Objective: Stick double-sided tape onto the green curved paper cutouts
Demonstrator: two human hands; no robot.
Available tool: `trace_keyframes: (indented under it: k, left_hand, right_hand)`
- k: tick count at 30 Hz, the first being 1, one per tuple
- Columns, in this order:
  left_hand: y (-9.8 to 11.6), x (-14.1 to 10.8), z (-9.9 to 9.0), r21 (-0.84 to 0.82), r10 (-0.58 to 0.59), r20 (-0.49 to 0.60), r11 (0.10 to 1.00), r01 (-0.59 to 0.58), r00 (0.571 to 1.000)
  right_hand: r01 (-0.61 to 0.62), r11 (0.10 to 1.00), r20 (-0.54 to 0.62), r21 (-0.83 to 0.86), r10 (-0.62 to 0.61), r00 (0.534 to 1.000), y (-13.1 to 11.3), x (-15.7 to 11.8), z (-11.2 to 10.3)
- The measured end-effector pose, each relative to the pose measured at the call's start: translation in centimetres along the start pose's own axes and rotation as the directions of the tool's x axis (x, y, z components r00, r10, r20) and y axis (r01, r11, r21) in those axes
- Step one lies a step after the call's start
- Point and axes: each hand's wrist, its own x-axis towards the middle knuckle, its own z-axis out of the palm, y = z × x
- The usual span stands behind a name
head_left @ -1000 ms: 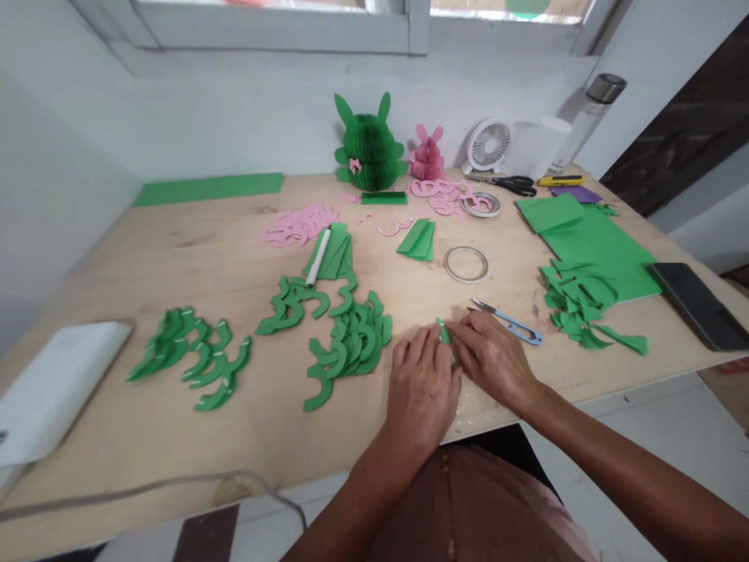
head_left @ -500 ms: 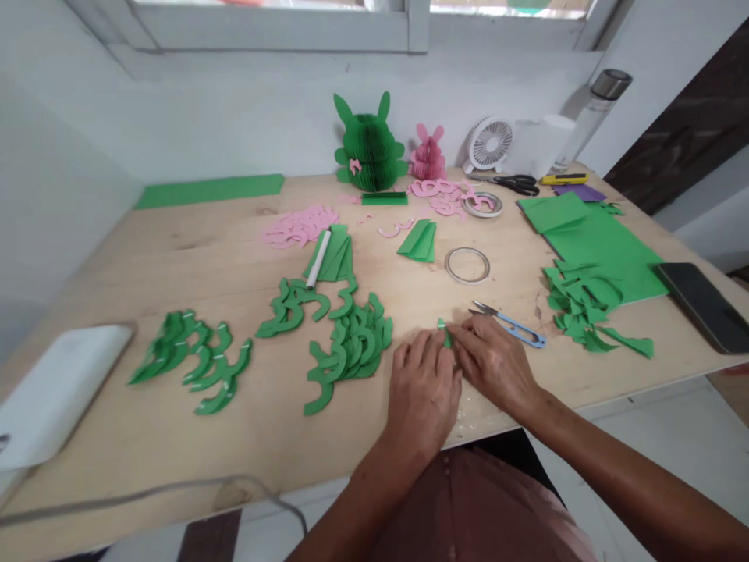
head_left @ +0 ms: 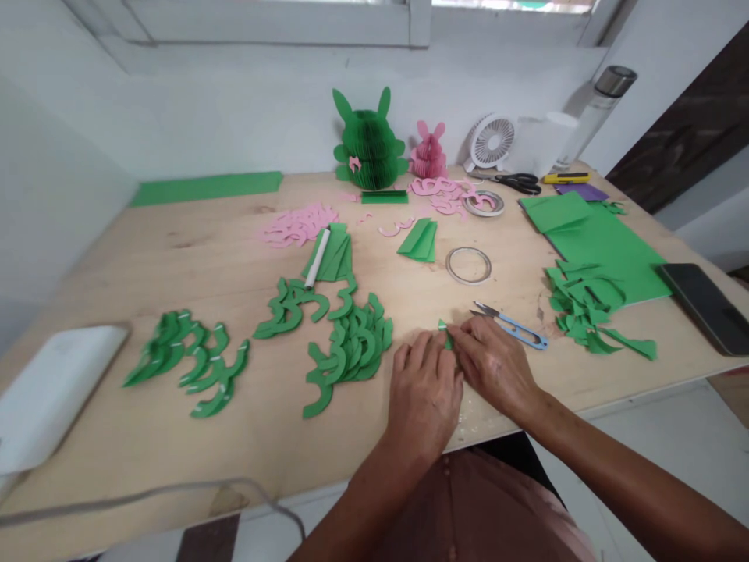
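A small green paper piece (head_left: 442,325) with a white strip across it lies at the near side of the table, mostly covered by my fingers. My left hand (head_left: 424,394) presses down on it with bent fingers held together. My right hand (head_left: 495,359) pinches its right side between thumb and fingers. Just beyond the right hand rest blue-handled thread snips (head_left: 515,328) with parted blades. To the left is a pile of curved green paper cutouts (head_left: 351,343); farther left, more green cutouts (head_left: 216,363) carry white strips.
Folded green paper (head_left: 333,254) lies under a white pen (head_left: 317,259). A tape roll (head_left: 469,265), green scraps (head_left: 585,304) and a phone (head_left: 705,304) are at right. Paper rabbits (head_left: 370,148), a fan (head_left: 491,142) and black scissors (head_left: 520,183) stand or lie at the back. A cable (head_left: 175,488) crosses the front left.
The view has shifted slightly. Both hands stay on the green paper piece, with almost no visible movement.
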Motion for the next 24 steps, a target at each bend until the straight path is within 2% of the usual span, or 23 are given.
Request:
trace_keyframes:
  k: [21, 24]
  left_hand:
    - [0.13, -0.04, -0.11, 0.008, 0.008, -0.007, 1.000, -0.008, 1.000]
    - [0.12, -0.06, -0.05, 0.011, 0.011, -0.015, 1.000, -0.011, 1.000]
  right_hand:
    - [0.053, 0.989, 0.059, -0.139, -0.046, 0.997, -0.50, 0.15, -0.45]
    - [0.035, 0.994, 0.039, -0.107, -0.031, 0.999, -0.37, 0.05, -0.31]
